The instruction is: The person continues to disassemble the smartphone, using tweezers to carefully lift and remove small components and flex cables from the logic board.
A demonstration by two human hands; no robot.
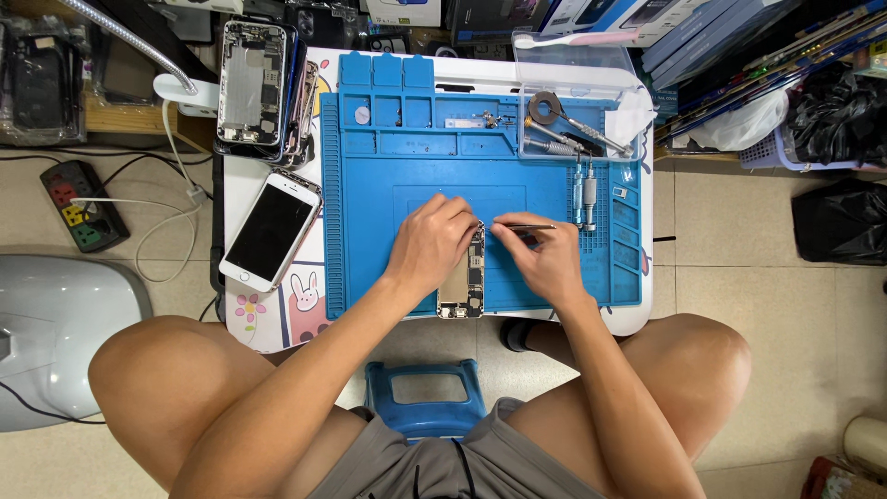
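Note:
An opened phone body (465, 285) with its insides showing lies on the blue repair mat (388, 176), near the mat's front edge. My left hand (432, 242) rests on the phone's upper left part and holds it down. My right hand (547, 259) is just right of the phone and grips metal tweezers (522, 226), whose tips point left toward the phone's top edge.
A white phone (271, 229) lies face up left of the mat. A stack of opened phone bodies (259, 85) sits behind it. Screwdrivers (584, 189) and a clear tray of tools (573, 120) occupy the mat's right side. A blue stool (423, 399) stands between my knees. A power strip (81, 205) lies on the floor.

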